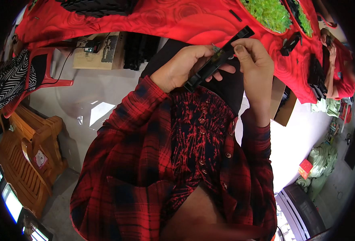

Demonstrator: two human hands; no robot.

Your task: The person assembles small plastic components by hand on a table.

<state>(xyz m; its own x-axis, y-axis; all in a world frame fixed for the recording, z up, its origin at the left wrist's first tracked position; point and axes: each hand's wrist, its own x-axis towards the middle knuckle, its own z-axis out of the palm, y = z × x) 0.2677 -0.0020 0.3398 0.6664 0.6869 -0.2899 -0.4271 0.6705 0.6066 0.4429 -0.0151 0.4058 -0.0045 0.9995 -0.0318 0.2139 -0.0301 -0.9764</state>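
A long, narrow black plastic strip (209,68) is held slantwise in front of me, its far end up to the right. My left hand (189,60) is closed around its lower half, with the thumb along the upper side. Near the upper end, my right hand (251,58) pinches it between thumb and fingers. Something small and greenish shows by the left thumb, too small to name. On the red-covered table (173,20) beyond lies a short black piece (235,15). A container of clear green pieces (266,14) stands at the far right.
Stacked black parts (97,6) sit at the table's far left. A cardboard box (99,52) is below the table's edge, beside a red chair (49,68). Another person (342,72) in red sits at the right, near black parts (316,76). A wooden chair (28,156) stands left.
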